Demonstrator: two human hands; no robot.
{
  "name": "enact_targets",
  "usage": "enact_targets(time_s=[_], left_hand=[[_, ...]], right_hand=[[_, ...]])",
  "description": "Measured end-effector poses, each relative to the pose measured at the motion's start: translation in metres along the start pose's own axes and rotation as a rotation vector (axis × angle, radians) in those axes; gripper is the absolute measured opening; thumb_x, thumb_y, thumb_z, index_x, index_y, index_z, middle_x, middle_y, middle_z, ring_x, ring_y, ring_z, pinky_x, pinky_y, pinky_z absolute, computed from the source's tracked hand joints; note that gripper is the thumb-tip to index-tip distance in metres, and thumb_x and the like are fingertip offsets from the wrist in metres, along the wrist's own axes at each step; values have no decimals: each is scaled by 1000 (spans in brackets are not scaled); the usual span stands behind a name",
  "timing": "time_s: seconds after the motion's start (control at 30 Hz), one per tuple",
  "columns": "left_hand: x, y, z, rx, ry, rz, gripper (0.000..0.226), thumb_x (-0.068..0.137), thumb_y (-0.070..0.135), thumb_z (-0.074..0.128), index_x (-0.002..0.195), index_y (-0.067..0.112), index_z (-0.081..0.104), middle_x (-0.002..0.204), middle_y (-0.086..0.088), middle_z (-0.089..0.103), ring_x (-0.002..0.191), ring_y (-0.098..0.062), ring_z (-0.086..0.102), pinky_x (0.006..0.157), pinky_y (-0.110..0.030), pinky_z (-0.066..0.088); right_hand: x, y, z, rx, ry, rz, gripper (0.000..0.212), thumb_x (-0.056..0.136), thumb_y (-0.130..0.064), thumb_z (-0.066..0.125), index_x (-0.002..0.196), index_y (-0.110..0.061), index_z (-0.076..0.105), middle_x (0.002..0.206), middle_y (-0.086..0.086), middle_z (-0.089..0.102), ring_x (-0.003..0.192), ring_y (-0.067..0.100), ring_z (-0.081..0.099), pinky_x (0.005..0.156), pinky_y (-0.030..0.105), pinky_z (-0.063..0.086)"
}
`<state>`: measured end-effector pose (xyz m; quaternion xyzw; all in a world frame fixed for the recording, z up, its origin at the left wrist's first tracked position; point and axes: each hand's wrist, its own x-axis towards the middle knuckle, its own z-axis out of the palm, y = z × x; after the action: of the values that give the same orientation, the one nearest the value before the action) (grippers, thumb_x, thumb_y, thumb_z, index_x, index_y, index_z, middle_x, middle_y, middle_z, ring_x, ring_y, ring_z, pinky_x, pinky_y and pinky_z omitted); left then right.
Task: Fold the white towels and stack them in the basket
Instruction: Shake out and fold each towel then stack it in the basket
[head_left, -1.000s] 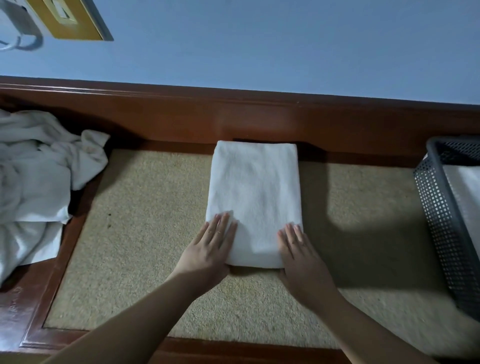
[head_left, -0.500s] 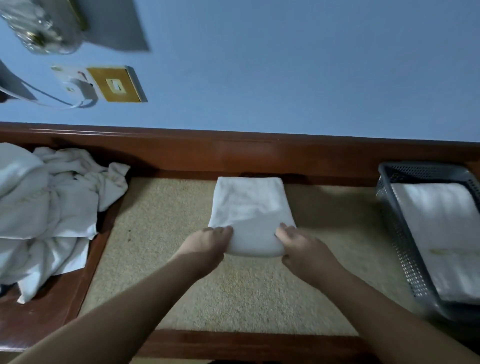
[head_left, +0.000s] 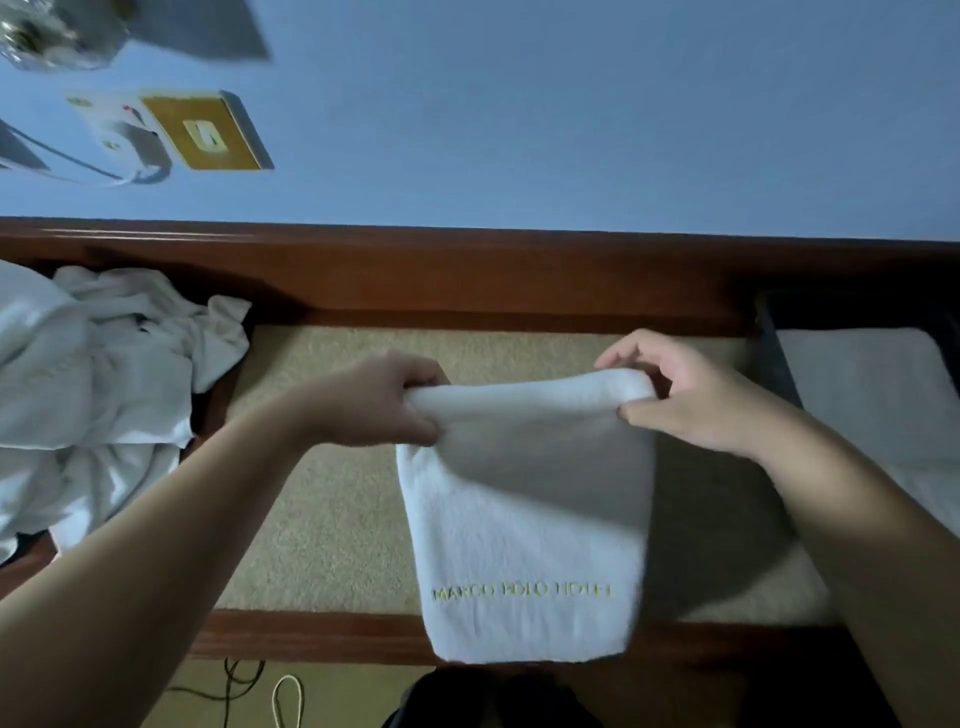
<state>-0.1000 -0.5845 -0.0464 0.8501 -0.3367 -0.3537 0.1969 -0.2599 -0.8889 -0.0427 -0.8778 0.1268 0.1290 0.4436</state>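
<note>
Nearest you, the lower edge of the folded white towel (head_left: 524, 519) hangs over the front wooden rim of the table (head_left: 322, 636), with gold embroidered lettering showing just above that edge. The towel runs up from there over the beige inlay to its folded top edge, which you hold lifted. Your left hand (head_left: 387, 405) grips the top left corner, fingers curled round the fold. Your right hand (head_left: 675, 395) pinches the top right corner between thumb and fingers. To your left, a pile of unfolded white towels (head_left: 98, 395) lies crumpled at the table's end. To your right, the dark basket (head_left: 769, 358) holds a folded towel (head_left: 878, 395) lying flat inside. Beyond, the wooden back rail meets the blue wall (head_left: 571, 114).
</note>
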Motion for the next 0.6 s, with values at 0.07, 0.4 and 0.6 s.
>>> enact_targets(time_s=[0.07,0.4,0.6], left_hand=[[28,-17,8,-67,-20,-29,26,81,28,76,105,37,70,99,14,70,87,-6,67,70,-23,49],[170,-99,27,-663,167,-232,37,85,18,82,118,18,67,112,-12,70,90,-17,70,71,-26,53],[210,-125,77,-865,244,-459,69,95,27,76,151,19,37,131,-11,61,110,-26,66,87,-37,57]], right_hand=[[28,26,7,19,15,42,37,77,-28,76,108,-46,64,107,-14,70,97,12,70,82,40,61],[165,115,44,624,237,265,53,91,-12,77,140,-19,57,122,7,68,102,22,74,85,37,62],[188,143,84,567,157,385,72,97,-27,74,158,-28,35,134,-1,64,110,16,70,96,38,59]])
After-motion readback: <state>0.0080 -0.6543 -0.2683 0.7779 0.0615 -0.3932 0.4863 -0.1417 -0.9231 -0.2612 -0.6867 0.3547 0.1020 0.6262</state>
